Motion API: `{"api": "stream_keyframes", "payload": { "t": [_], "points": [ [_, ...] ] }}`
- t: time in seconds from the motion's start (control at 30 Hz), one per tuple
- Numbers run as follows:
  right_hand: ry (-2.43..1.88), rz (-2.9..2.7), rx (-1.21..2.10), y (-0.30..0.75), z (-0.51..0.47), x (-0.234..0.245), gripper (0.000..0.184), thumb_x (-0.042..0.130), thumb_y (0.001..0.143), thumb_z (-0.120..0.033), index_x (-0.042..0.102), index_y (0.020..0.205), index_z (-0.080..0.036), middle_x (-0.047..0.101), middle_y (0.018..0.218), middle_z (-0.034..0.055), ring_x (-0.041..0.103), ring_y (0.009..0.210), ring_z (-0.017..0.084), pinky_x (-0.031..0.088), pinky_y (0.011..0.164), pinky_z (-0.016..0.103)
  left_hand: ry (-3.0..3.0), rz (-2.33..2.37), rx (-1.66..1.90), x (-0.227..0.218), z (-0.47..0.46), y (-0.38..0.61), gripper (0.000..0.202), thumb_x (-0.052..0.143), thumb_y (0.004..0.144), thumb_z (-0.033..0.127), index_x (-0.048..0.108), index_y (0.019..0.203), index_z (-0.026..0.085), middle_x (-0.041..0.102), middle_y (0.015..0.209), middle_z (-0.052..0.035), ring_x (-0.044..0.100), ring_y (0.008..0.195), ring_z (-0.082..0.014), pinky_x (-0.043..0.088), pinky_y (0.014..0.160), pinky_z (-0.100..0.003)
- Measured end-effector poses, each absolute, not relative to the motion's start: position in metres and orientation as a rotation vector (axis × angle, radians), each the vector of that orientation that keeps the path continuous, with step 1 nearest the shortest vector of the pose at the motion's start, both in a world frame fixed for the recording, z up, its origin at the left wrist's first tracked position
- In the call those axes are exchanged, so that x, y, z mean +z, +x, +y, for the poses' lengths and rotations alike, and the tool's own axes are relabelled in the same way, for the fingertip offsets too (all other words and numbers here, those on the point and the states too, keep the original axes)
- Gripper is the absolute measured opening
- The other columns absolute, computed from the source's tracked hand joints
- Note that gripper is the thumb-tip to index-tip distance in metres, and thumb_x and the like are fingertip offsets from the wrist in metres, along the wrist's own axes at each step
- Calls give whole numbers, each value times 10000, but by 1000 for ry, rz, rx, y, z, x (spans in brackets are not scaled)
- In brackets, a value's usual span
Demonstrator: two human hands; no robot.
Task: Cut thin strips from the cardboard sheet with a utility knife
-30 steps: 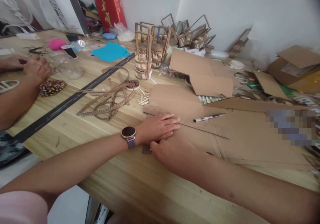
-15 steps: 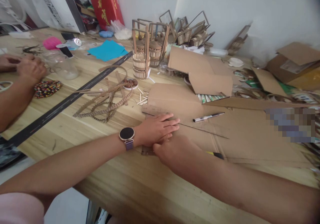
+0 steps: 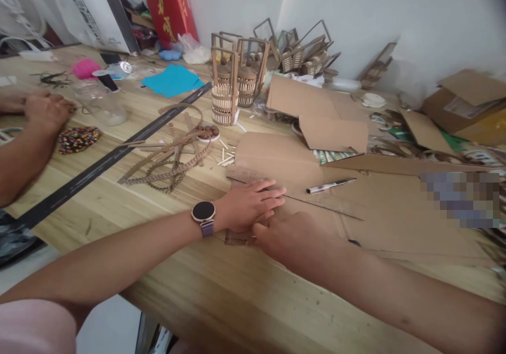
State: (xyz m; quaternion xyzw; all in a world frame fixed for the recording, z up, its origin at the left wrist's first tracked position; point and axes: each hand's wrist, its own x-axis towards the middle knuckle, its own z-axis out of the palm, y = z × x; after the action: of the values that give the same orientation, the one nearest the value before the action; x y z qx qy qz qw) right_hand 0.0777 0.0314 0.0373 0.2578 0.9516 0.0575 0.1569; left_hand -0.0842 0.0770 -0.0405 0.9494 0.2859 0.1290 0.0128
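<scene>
My left hand (image 3: 251, 203) lies flat on the brown cardboard (image 3: 395, 211), fingers spread and pressing down. A watch is on that wrist. My right hand (image 3: 286, 238) is closed right beside it, low over the cardboard's near left corner. It seems to grip a tool with a yellow and black handle; only the black end (image 3: 354, 242) shows behind the wrist, and the rest is hidden. Beyond my hands a black and silver pen (image 3: 330, 185) rests on the cardboard. A long dark line runs across the sheet from under my left fingers.
Curled brown strips (image 3: 169, 159) and a small dish of brown beads (image 3: 208, 132) lie to the left. Small lantern-shaped baskets (image 3: 225, 90) stand behind. A cardboard box (image 3: 462, 101) is at the right. Another person's hands (image 3: 47, 108) are at the far left, near a beaded piece (image 3: 79, 139).
My right hand has slid slightly right, and the yellow part of the handle is now hidden. My left hand stays flat in place. The view has shifted a little.
</scene>
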Motion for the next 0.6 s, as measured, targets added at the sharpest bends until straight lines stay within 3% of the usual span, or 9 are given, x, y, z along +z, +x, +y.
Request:
{"api": "stream_keyframes", "payload": {
  "t": [0.07,0.6],
  "points": [
    [708,2708,182,70,29,32,240,507,790,-20,670,924,-135,745,863,167,712,694,260,480,502,293,2954,887,373,-40,78,-84,402,367,1035,298,499,1383,146,399,1533,-21,327,1403,-268,318,1140,-392],
    [668,2687,142,55,22,23,274,450,840,-27,648,1001,-128,738,992,215,733,801,300,560,583,360,2992,901,411,-43,79,-83,396,340,1048,307,534,1356,152,425,1517,-25,335,1403,-262,298,1149,-379]
  ]
}}
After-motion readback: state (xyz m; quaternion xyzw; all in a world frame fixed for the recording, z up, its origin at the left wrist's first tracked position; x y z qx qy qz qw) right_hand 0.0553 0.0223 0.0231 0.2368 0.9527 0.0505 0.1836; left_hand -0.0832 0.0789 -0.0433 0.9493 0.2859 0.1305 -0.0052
